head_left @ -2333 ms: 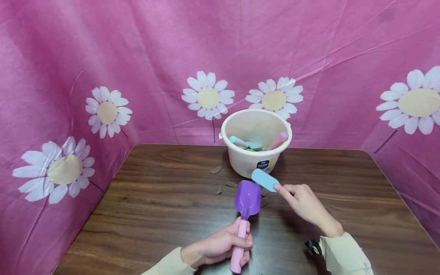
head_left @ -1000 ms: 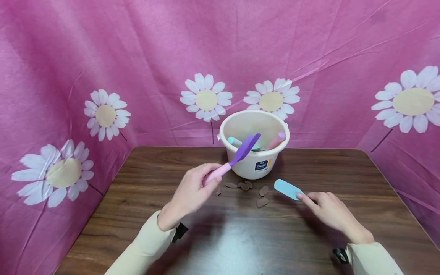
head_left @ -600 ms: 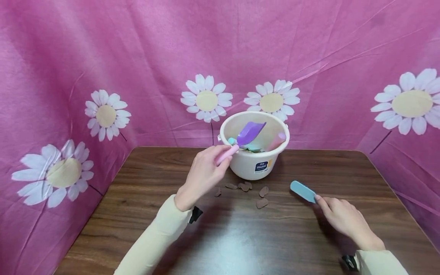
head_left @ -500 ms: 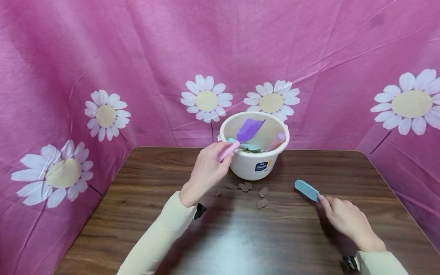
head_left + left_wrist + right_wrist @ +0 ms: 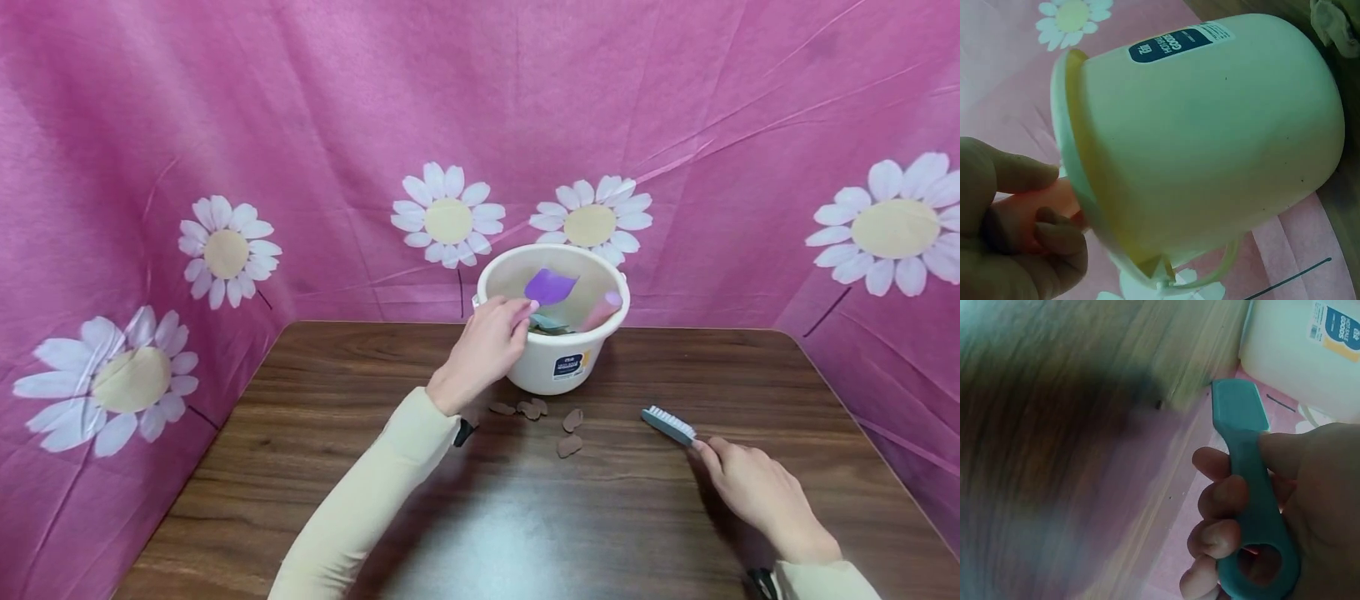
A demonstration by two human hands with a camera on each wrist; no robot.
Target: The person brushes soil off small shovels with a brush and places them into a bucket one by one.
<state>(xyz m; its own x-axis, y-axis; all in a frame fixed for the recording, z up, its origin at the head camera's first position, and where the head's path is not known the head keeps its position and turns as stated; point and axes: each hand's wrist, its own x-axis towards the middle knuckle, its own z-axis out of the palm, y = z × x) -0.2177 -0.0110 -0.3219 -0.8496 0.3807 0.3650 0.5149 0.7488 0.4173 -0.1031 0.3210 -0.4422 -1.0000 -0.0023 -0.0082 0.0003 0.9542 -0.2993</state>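
Note:
My left hand (image 5: pixel 483 346) is at the near left rim of the cream bucket (image 5: pixel 551 367), gripping a toy shovel by its handle. The purple blade (image 5: pixel 551 287) shows inside the bucket mouth; in the left wrist view the handle (image 5: pixel 1032 212) passes between thumb and fingers at the rim. Low over the table on the right, my right hand (image 5: pixel 761 492) holds a brush (image 5: pixel 667 425) with white bristles turned up. Its teal back and ring-ended handle (image 5: pixel 1254 487) fill the right wrist view, fingers wrapped round it. Several brown leaf-like pieces (image 5: pixel 572 419) lie before the bucket.
Inside the bucket are a pink-handled tool (image 5: pixel 602 310) and a pale teal piece (image 5: pixel 550 323). The bucket stands near the back edge of the dark wooden table (image 5: pixel 360 417). A pink cloth with daisies (image 5: pixel 337 167) hangs behind and at both sides.
My left hand has raised the shovel from the table, carried it to the bucket and lowered it at the mouth. The brush has moved right, away from the brown pieces, and turned bristles up.

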